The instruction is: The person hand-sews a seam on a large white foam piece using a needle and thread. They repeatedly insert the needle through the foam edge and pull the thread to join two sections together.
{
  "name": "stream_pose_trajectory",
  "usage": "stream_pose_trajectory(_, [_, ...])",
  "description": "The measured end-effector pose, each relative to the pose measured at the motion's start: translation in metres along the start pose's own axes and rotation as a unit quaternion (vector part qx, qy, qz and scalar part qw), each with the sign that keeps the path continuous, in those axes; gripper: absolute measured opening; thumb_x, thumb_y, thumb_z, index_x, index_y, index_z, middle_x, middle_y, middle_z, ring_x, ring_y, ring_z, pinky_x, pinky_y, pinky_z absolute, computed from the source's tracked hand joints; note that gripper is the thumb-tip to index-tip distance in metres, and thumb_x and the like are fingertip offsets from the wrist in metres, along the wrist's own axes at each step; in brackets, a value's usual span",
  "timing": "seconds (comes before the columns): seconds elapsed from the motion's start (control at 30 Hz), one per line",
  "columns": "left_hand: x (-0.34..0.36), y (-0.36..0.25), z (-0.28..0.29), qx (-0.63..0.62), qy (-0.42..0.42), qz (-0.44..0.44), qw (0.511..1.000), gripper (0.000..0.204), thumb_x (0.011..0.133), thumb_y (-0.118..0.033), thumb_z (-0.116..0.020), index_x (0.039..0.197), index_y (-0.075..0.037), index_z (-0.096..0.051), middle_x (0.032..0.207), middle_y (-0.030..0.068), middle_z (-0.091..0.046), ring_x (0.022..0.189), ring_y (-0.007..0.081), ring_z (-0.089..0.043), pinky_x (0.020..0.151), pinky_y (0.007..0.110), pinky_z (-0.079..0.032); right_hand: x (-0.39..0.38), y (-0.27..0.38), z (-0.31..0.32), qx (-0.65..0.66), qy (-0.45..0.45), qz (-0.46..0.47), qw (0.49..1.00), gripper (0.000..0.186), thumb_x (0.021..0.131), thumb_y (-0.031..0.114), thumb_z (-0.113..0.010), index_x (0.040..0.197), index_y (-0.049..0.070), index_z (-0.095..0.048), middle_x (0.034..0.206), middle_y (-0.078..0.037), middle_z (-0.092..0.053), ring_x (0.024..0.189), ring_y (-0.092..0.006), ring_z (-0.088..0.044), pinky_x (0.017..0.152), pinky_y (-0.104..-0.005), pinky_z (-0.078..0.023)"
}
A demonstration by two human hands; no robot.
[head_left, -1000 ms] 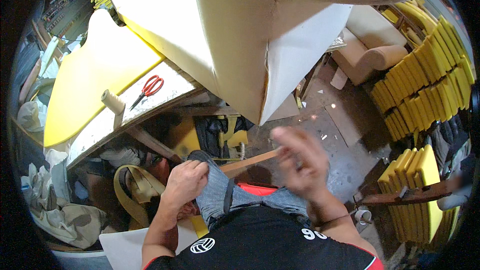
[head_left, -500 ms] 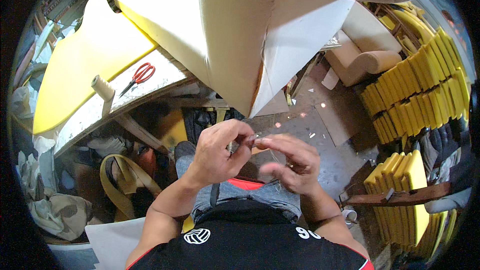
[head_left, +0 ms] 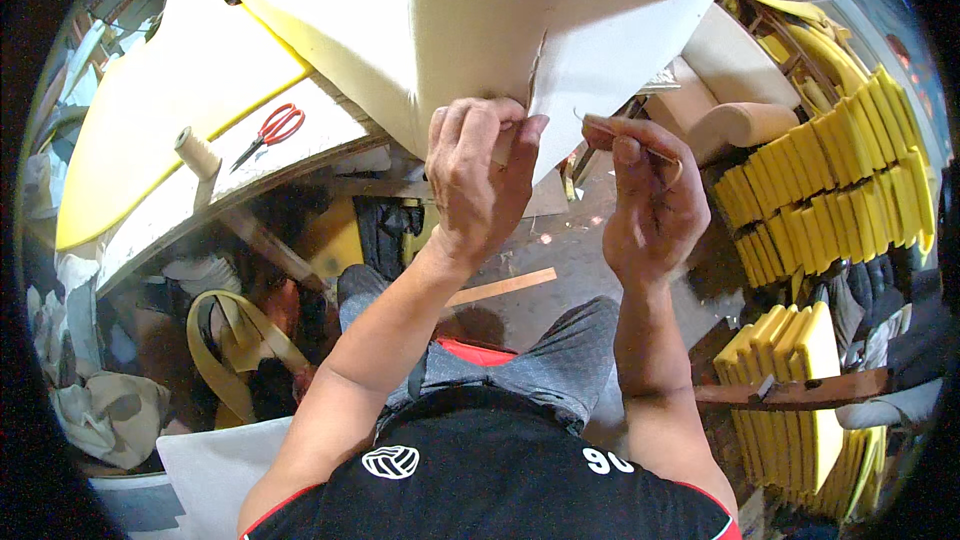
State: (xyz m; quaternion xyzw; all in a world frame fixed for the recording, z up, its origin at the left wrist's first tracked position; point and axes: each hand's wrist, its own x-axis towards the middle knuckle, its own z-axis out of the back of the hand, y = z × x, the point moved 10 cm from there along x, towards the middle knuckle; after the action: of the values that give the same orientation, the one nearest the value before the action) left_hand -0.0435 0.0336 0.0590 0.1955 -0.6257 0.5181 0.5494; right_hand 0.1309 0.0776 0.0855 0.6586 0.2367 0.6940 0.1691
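Before me is a large cream upholstered piece (head_left: 480, 30) with a seam running down to its lower corner. My left hand (head_left: 475, 175) pinches the fabric at the bottom of that seam, thumb and fingertips together. To the right, apart from the fabric, my right hand (head_left: 655, 200) is closed on a thin curved needle (head_left: 578, 117), whose hooked tip shows past the fingertips. Any thread on it is too fine to make out. Red-handled scissors (head_left: 280, 127) and a spool of beige thread (head_left: 197, 153) are on the bench to the left.
A yellow foam sheet (head_left: 150, 130) covers part of the workbench (head_left: 320, 130). Yellow foam pieces (head_left: 830, 170) stand stacked at right, near a cream armchair (head_left: 740, 60). A wooden strip (head_left: 505, 287) lies below my hands. Fabric scraps (head_left: 120, 420) are heaped at lower left.
Both hands have moved up from near my lap, where they were close together. They are now apart; the left has taken hold of the seam's edge, the right is out to the right.
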Motion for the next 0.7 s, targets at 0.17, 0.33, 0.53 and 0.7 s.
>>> stream_pose_trajectory(0.17, [-0.008, 0.008, 0.006, -0.106, -0.001, 0.098, 0.99, 0.015, 0.08, -0.001, -0.079, 0.093, -0.004, -0.072, 0.086, 0.0117, -0.07, 0.083, 0.03, -0.064, 0.077, 0.038, -0.052, 0.01, -0.006, -0.012, -0.021, 0.027, 0.024, 0.999, 0.012, 0.1, 0.002, -0.062, 0.11, -0.002, -0.067, 0.101, -0.013, -0.077, 0.093, -0.0173, -0.074, 0.083, -0.0293, -0.057])
stream_pose_trajectory(0.33, [-0.01, -0.014, 0.015, -0.068, -0.042, -0.029, 0.996, 0.021, 0.077, 0.002, -0.08, 0.096, -0.002, -0.073, 0.095, 0.011, -0.073, 0.09, 0.0301, -0.066, 0.083, 0.038, -0.054, 0.01, -0.021, -0.014, 0.058, -0.022, 0.013, 0.998, 0.012, 0.098, 0.001, -0.064, 0.108, -0.001, -0.07, 0.102, -0.014, -0.077, 0.093, -0.0174, -0.074, 0.083, -0.0289, -0.058])
stream_pose_trajectory(0.53, [-0.016, -0.026, 0.011, -0.04, -0.023, -0.082, 0.996, 0.02, 0.077, 0.003, -0.081, 0.096, -0.001, -0.074, 0.102, 0.0152, -0.075, 0.099, 0.0341, -0.07, 0.089, 0.041, -0.054, 0.006, -0.018, -0.018, -0.019, -0.02, 0.102, 0.994, 0.014, 0.094, 0.0, -0.068, 0.108, 0.0, -0.073, 0.104, -0.014, -0.078, 0.094, -0.0198, -0.075, 0.082, -0.0304, -0.059])
stream_pose_trajectory(0.7, [-0.018, -0.021, 0.01, -0.056, -0.029, -0.073, 0.995, 0.019, 0.078, 0.004, -0.08, 0.096, -0.001, -0.074, 0.103, 0.0155, -0.076, 0.101, 0.034, -0.07, 0.09, 0.041, -0.055, 0.003, -0.015, -0.024, -0.049, -0.025, 0.129, 0.99, 0.015, 0.093, -0.001, -0.069, 0.107, 0.001, -0.073, 0.104, -0.014, -0.078, 0.093, -0.0214, -0.076, 0.081, -0.0311, -0.059])
